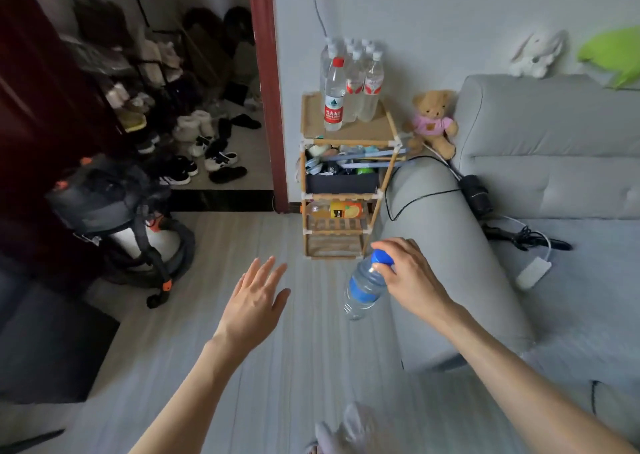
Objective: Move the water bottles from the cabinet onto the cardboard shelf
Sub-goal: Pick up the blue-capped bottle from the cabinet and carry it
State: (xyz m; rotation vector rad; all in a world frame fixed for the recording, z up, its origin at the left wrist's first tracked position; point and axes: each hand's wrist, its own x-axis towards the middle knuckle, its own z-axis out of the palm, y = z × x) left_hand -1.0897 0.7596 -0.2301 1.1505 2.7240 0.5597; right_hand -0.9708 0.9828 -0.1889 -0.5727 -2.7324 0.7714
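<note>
Progress: several clear plastic water bottles (353, 86) stood on the tan cardboard shelf (346, 129) far ahead | right hand (412, 277) grasped a blue-capped clear bottle (363, 287) by its neck, not yet shelved | left hand (258, 297) released, fingers spread | cabinet unseen

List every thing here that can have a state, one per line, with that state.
blue-capped bottle: capped, hanging tilted in the air, held by its neck.
right hand: grips the blue-capped bottle at the cap.
left hand: fingers spread, holds nothing.
red-capped bottle: capped, upright on the shelf top.
white-capped bottles: capped, upright, clustered behind it.
cardboard shelf: upright, top partly bare.
teddy bear: sitting against the sofa.
</note>
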